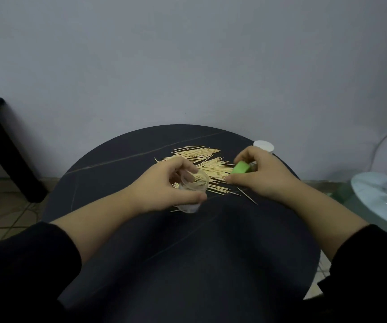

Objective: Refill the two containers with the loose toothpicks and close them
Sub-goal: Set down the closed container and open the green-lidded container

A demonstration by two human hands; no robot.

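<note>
1. The left hand (164,183) is gripping a clear container (193,185), fingers and thumb curling round its wall. Toothpicks are showing through its open mouth.
2. The right hand (262,173) is curling over a green-capped container (241,168) that is lying on its side.
3. Loose toothpicks (202,153) are lying fanned on the round dark table (188,252), between and beyond the 2 hands.
4. A white lid (263,145) is sitting near the table's far right edge, just behind the right hand.

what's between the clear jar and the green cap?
Only loose toothpicks lying on the table, seen in the head view. The left hand holds the jar, the right hand the cap.
</note>
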